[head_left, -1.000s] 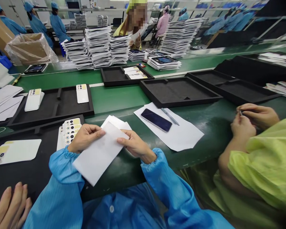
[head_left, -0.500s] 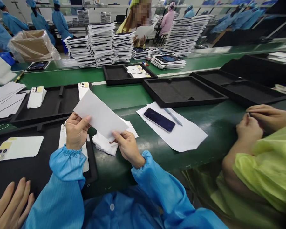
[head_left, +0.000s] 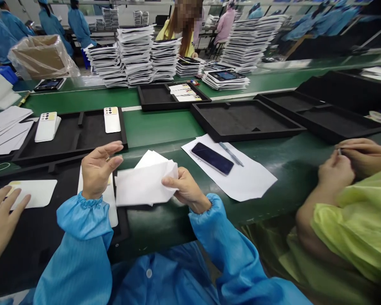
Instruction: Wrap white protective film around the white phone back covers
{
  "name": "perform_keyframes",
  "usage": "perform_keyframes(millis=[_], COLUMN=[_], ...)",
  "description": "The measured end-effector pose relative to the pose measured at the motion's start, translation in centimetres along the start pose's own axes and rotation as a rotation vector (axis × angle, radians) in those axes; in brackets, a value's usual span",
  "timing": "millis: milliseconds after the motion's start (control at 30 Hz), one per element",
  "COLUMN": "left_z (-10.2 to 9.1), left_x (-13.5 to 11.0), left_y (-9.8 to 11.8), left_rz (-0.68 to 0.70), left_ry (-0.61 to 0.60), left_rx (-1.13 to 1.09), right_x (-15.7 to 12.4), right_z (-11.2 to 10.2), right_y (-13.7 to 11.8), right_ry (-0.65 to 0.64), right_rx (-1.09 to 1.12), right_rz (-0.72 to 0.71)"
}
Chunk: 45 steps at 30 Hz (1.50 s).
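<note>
My right hand [head_left: 189,188] pinches the right end of a white paper sleeve [head_left: 142,184], which is slightly blurred and held low over the bench. Under and behind it, more white paper [head_left: 152,157] lies on the green surface. My left hand [head_left: 100,169] is raised just left of the sleeve, thumb and fingers apart, with nothing between them. Below that hand, white phone back covers [head_left: 110,203] lie in the near black tray [head_left: 66,254], partly hidden by my wrist. Another back cover [head_left: 41,194] with a yellowish camera area lies further left in the tray.
A co-worker's hand [head_left: 1,212] reaches over the left cover. At right, a co-worker's hands [head_left: 346,163] hold something small. A dark phone [head_left: 212,158] and a pen [head_left: 231,154] rest on a white sheet [head_left: 250,182]. Black trays [head_left: 247,123] and paper stacks [head_left: 135,59] stand beyond.
My left hand has let go of the white sleeve. My right hand has drawn it lower and slightly right. The co-worker's hand at left has moved up over the cover.
</note>
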<state>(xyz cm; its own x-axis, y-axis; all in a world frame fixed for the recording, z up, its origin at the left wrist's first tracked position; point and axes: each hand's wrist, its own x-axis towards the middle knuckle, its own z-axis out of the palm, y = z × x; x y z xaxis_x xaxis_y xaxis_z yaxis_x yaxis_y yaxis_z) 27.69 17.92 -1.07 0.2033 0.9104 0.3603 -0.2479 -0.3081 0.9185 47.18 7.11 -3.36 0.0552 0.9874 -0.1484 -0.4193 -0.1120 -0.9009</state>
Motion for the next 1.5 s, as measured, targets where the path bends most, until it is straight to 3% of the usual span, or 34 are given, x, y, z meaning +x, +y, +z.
perform_keyframes(millis=[167,233,333,533,900,1067,1267,1500], left_z=[0.1,0.5,1.0,1.5,1.7,2.0,1.6,1.1], left_x=[-0.8,-1.0,-1.2,-1.5,-1.8,-2.1,-2.2,-2.1], left_y=[0.7,0.7,0.7,0.8,0.8,0.4,0.9,1.3], left_rz=[-0.250,-0.278,-0.242,-0.121,-0.058,-0.125,-0.184,-0.302], left_ry=[-0.521,-0.653,-0.740,-0.801,-0.805,-0.815,-0.680,-0.774], left_rx=[-0.090,-0.090,-0.072,-0.014,0.191,0.176,0.122,0.078], right_x=[-1.1,-1.0,-0.5,0.3,1.3,1.0,0.5,0.5], right_z=[0.4,0.7,0.7,0.8,1.8,1.6,1.8,3.7], right_y=[-1.1,-1.1,-0.9,-1.0,-2.5,-3.3,-5.0,-8.0], right_ry=[-0.361,-0.387,-0.348,-0.378,-0.413,-0.359,-0.339,-0.367], right_rx=[-0.245,-0.335,-0.372,-0.381,-0.549,-0.586,-0.659,-0.796], right_rz=[0.208,0.259,0.289,0.270,0.258,0.202,0.205,0.088])
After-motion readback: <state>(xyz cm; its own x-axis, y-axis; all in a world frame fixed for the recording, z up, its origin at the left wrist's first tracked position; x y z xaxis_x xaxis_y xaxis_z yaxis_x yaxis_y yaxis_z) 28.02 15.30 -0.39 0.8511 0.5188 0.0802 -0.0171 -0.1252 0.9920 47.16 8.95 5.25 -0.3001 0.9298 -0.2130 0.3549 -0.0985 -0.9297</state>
